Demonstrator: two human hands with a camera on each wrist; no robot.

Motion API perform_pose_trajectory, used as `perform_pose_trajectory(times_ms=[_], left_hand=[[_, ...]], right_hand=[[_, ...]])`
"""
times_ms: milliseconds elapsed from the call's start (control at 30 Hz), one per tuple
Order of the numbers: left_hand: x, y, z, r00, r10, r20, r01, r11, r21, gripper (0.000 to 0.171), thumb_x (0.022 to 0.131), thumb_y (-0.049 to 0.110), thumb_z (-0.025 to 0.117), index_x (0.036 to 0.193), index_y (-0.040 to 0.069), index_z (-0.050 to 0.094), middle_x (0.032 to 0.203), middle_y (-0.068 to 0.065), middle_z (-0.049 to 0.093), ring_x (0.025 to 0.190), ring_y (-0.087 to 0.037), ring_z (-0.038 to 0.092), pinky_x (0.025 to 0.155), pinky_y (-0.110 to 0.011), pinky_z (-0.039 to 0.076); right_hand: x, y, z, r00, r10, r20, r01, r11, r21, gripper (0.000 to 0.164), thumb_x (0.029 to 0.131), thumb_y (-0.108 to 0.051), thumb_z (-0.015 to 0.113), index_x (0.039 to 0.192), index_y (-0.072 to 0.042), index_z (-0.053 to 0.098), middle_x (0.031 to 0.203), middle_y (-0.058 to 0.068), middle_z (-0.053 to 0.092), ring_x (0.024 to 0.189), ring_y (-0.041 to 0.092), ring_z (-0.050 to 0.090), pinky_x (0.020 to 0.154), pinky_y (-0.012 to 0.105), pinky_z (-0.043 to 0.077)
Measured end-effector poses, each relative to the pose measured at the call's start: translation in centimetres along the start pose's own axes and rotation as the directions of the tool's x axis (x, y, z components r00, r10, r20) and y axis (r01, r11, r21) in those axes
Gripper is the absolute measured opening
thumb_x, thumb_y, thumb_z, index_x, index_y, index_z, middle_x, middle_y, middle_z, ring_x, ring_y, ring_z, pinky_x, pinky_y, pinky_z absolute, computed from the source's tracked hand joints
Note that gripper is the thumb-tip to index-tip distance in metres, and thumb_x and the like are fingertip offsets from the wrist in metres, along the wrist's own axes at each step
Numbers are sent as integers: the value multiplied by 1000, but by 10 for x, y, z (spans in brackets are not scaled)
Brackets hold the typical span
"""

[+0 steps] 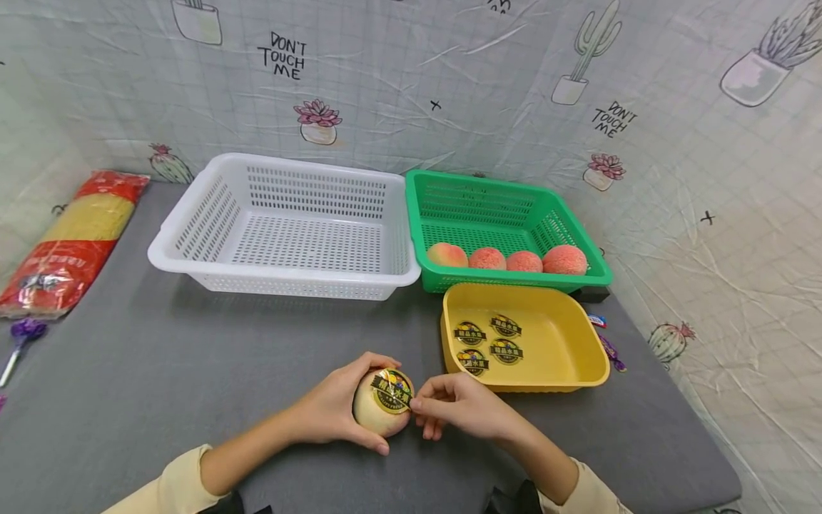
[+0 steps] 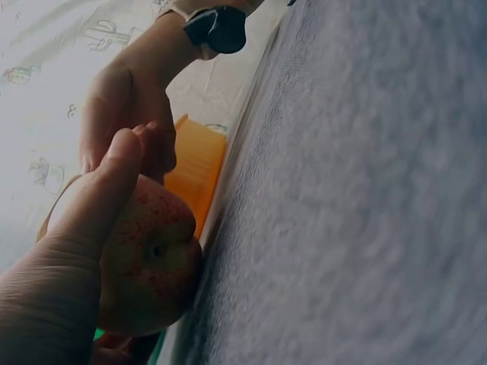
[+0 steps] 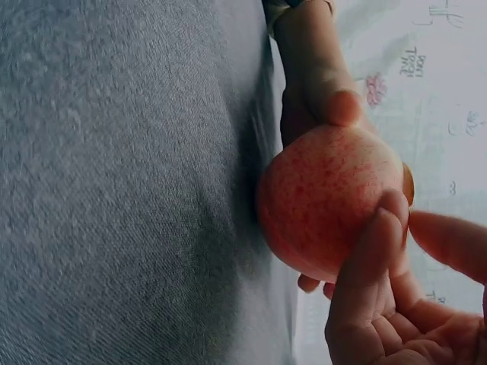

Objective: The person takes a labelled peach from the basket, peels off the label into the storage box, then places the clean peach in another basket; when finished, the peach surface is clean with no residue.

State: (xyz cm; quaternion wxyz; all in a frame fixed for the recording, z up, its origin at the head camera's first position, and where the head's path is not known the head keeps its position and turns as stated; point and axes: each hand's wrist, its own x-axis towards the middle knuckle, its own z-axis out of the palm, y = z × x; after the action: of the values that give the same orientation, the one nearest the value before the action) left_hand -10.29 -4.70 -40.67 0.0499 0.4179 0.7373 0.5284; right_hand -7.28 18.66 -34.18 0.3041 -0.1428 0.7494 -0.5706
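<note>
A pale peach point(image 1: 369, 415) rests on the grey table, and my left hand point(image 1: 329, 405) grips it between thumb and fingers from the left. On its upper right side lies a round black-and-gold fruit sticker point(image 1: 392, 392) with a shiny surface. The thumb and index finger of my right hand point(image 1: 467, 405) pinch the sticker's right edge. From the right wrist, the peach point(image 3: 327, 198) shows a red speckled flank, and the sticker's rim point(image 3: 409, 186) stands out a little from the skin. The left wrist view shows the peach's stem hollow beneath my left thumb point(image 2: 103, 190).
A yellow tray point(image 1: 559, 382) with several stickers lies beyond my right hand. Behind it, a green basket point(image 1: 514, 187) holds several peaches. A white basket point(image 1: 302, 282) stands to its left. A red-yellow packet point(image 1: 77, 243) and a purple lollipop point(image 1: 26, 332) lie far left.
</note>
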Motion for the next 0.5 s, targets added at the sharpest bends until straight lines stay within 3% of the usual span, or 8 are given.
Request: perform_pose_trajectory(times_ms=[133,333,500], left_hand=[[1,1,3,1000,2,-5,-2,1000,-6,84,60,35,91,126,19,43,118,5,56,101,-12,57,84,-29,48],[1,2,4,1000,0,-16,-1,1000,-12,80,60,34,91,123,20,44,117,6,57,99,-11,58,79,-28,50],[0,1,3,1000,-13,-26,14,1000,19,79,60,36,91,121,18,45,118,6,56,98,-11,58,79,-29,50]], right_hand=[[-1,-1,1,999,-25,-45,26,1000,14,27,94,-13,60,89,13,61,72,11,61,59,11,59,57,26,51],[-4,-3,2,991,-99,-91,101,995,15,22,93,-10,60,91,12,60,75,19,60,59,11,58,58,25,51],[-14,-10,-7,973,-184,-141,183,983,-16,17,94,-7,57,92,10,58,75,12,58,62,14,58,62,28,51]])
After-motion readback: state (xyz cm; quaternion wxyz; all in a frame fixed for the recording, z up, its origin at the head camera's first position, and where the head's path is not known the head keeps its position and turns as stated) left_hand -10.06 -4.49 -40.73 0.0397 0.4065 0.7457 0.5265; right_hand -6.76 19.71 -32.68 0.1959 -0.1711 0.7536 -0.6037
